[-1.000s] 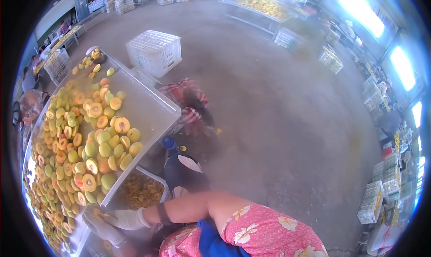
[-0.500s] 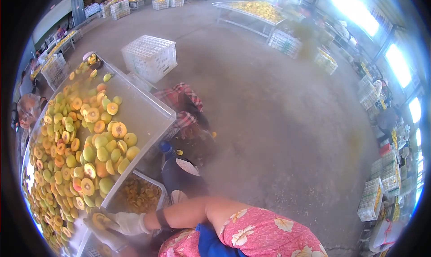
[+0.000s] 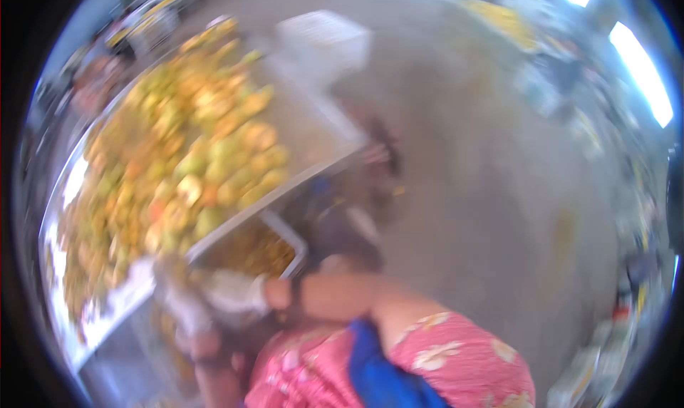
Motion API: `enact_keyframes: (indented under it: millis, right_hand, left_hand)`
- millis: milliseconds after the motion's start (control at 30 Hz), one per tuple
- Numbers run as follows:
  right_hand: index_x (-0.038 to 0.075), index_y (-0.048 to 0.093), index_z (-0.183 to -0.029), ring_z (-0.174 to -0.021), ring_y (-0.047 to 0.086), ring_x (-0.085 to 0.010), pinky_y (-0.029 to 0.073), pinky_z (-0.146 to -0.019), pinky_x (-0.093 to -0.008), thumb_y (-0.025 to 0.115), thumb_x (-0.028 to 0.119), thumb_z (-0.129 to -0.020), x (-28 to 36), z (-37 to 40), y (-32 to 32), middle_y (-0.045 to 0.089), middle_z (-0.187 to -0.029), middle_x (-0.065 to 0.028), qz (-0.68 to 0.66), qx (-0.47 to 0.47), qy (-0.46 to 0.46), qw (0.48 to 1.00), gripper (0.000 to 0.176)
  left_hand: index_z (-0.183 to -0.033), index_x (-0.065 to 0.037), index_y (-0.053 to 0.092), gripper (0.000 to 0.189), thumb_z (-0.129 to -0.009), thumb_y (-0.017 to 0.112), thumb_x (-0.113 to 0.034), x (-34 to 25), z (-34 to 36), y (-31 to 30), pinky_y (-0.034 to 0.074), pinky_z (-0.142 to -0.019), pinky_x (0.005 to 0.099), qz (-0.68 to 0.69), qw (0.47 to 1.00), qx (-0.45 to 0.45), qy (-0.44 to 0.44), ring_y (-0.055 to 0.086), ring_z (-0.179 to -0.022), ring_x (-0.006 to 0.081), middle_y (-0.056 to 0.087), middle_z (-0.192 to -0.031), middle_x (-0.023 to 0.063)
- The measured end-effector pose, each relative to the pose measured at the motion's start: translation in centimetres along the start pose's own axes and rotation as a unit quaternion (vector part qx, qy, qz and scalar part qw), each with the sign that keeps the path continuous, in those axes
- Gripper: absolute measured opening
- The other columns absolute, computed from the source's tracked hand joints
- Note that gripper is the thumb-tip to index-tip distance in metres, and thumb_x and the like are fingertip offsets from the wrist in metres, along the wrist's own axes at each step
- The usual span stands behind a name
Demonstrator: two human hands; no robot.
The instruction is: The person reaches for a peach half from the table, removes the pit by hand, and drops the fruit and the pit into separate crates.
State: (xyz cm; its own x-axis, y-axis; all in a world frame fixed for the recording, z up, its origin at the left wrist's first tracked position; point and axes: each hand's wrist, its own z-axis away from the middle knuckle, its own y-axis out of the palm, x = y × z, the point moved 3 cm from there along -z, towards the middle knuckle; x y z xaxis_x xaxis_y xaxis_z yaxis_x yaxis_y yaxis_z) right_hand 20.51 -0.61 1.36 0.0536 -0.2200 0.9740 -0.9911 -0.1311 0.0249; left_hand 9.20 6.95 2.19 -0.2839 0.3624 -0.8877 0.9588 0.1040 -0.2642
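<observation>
Both my hands wear whitish gloves and meet at the near edge of the fruit table (image 3: 324, 133). My left hand (image 3: 184, 301) is closed around a blurred yellowish piece, a peach half (image 3: 172, 270). From the right, my right hand (image 3: 231, 291) comes up against the same piece with its fingers curled in. Motion blur hides its fingertips and any small tool in them. Just beyond my hands, a heap of peaches (image 3: 192, 151), many of them cut in half, covers the table.
Below the table edge, beside my right wrist, stands a pale-rimmed bin (image 3: 293, 238) of brownish-orange pieces. A white plastic crate (image 3: 324, 41) stands on the floor beyond the table. Another person (image 3: 100, 84) is at the table's far left. Crates line the right side.
The whole view has swung, so the table and my hands appear farther right and higher, and everything is blurred. My hands stay together at the table edge around the peach half.
</observation>
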Motion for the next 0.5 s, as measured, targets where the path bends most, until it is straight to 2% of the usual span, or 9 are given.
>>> enact_keyframes:
  millis: [67, 100, 133, 200, 233, 267, 333, 400, 500]
  right_hand:
    - [0.004, 0.060, -0.102, -0.095, 0.057, -0.0255, 0.047, -0.092, -0.0398, 0.045, 0.023, -0.103, 0.2, 0.2, -0.9, 0.064, -0.103, -0.0133, 0.055, 0.021, -0.050, 0.997, 0.024]
    - [0.002, 0.061, -0.110, -0.102, 0.058, -0.0253, 0.047, -0.094, -0.0384, 0.043, 0.028, -0.104, -2.1, -0.1, -0.1, 0.065, -0.112, -0.0159, -0.126, 0.012, 0.030, 0.992, 0.032]
    - [-0.002, 0.059, -0.120, -0.111, 0.059, -0.0256, 0.046, -0.096, -0.0378, 0.042, 0.036, -0.105, -1.8, -0.5, -0.3, 0.064, -0.121, -0.0190, -0.050, -0.007, 0.038, 0.998, 0.044]
    - [-0.004, 0.055, -0.127, -0.118, 0.058, -0.0289, 0.045, -0.098, -0.0382, 0.042, 0.043, -0.104, -1.0, -0.9, -1.1, 0.063, -0.125, -0.0219, 0.018, 0.025, 0.108, 0.994, 0.054]
    - [-0.003, 0.056, -0.127, -0.116, 0.059, -0.0327, 0.045, -0.097, -0.0393, 0.042, 0.045, -0.103, -0.6, -1.1, -1.0, 0.064, -0.122, -0.0232, 0.043, 0.011, 0.111, 0.993, 0.055]
    - [-0.002, 0.056, -0.127, -0.114, 0.060, -0.0365, 0.045, -0.097, -0.0404, 0.042, 0.047, -0.103, -0.1, -1.5, -1.2, 0.065, -0.119, -0.0245, 0.071, -0.009, 0.113, 0.991, 0.056]
    - [0.001, 0.056, -0.129, -0.109, 0.060, -0.0429, 0.046, -0.094, -0.0428, 0.041, 0.049, -0.103, -0.3, -2.2, -1.0, 0.064, -0.115, -0.0274, 0.107, -0.010, 0.098, 0.989, 0.056]
    - [0.001, 0.056, -0.129, -0.110, 0.060, -0.0422, 0.046, -0.094, -0.0422, 0.041, 0.048, -0.103, -0.8, -2.5, -0.6, 0.064, -0.116, -0.0274, 0.113, 0.008, 0.153, 0.982, 0.056]
    - [0.001, 0.057, -0.128, -0.110, 0.061, -0.0416, 0.046, -0.094, -0.0416, 0.040, 0.049, -0.102, -2.6, -2.9, 0.1, 0.064, -0.116, -0.0268, 0.072, 0.007, 0.126, 0.989, 0.057]
  left_hand:
    - [-0.121, -0.002, 0.058, 0.026, -0.097, 0.051, -0.008, 2.3, 0.0, -0.5, 0.044, -0.096, 0.0347, -0.137, 0.987, 0.073, 0.047, 0.055, -0.107, 0.0226, 0.060, -0.117, 0.0116]
    - [-0.129, -0.001, 0.056, 0.033, -0.097, 0.051, -0.008, 3.4, 0.1, -0.6, 0.041, -0.103, 0.0358, -0.200, 0.971, 0.105, 0.077, 0.053, -0.117, 0.0244, 0.059, -0.126, 0.0137]
    - [-0.121, 0.000, 0.060, 0.029, -0.093, 0.056, -0.005, 1.9, -0.4, 0.4, 0.050, -0.091, 0.0345, -0.007, 0.994, 0.056, 0.094, 0.061, -0.102, 0.0214, 0.066, -0.112, 0.0122]
    - [-0.109, -0.003, 0.062, 0.023, -0.102, 0.053, -0.023, 0.5, -1.1, 0.4, 0.054, -0.078, 0.0335, 0.201, 0.975, -0.038, -0.086, 0.063, -0.085, 0.0165, 0.067, -0.096, 0.0091]
    - [-0.098, -0.004, 0.061, 0.028, -0.101, 0.054, -0.031, -0.5, -1.1, 1.0, 0.055, -0.073, 0.0370, 0.386, 0.890, 0.009, -0.241, 0.063, -0.077, 0.0206, 0.065, -0.088, 0.0095]
    - [-0.091, -0.006, 0.058, 0.032, -0.101, 0.053, -0.036, -1.2, -1.4, 1.4, 0.055, -0.069, 0.0379, 0.439, 0.854, 0.021, -0.279, 0.062, -0.072, 0.0234, 0.063, -0.082, 0.0103]
    - [-0.092, -0.004, 0.059, 0.035, -0.101, 0.052, -0.038, -0.4, -1.7, 1.1, 0.055, -0.067, 0.0364, 0.419, 0.873, 0.053, -0.243, 0.061, -0.071, 0.0223, 0.063, -0.082, 0.0102]
    - [-0.094, -0.003, 0.062, 0.038, -0.100, 0.054, -0.040, -0.3, -1.1, 0.9, 0.054, -0.067, 0.0337, 0.290, 0.945, 0.000, -0.148, 0.061, -0.071, 0.0200, 0.064, -0.083, 0.0088]
    - [-0.097, -0.003, 0.062, 0.039, -0.099, 0.055, -0.041, -0.2, -1.4, 0.5, 0.055, -0.068, 0.0340, 0.237, 0.963, -0.027, -0.126, 0.063, -0.074, 0.0210, 0.064, -0.084, 0.0093]
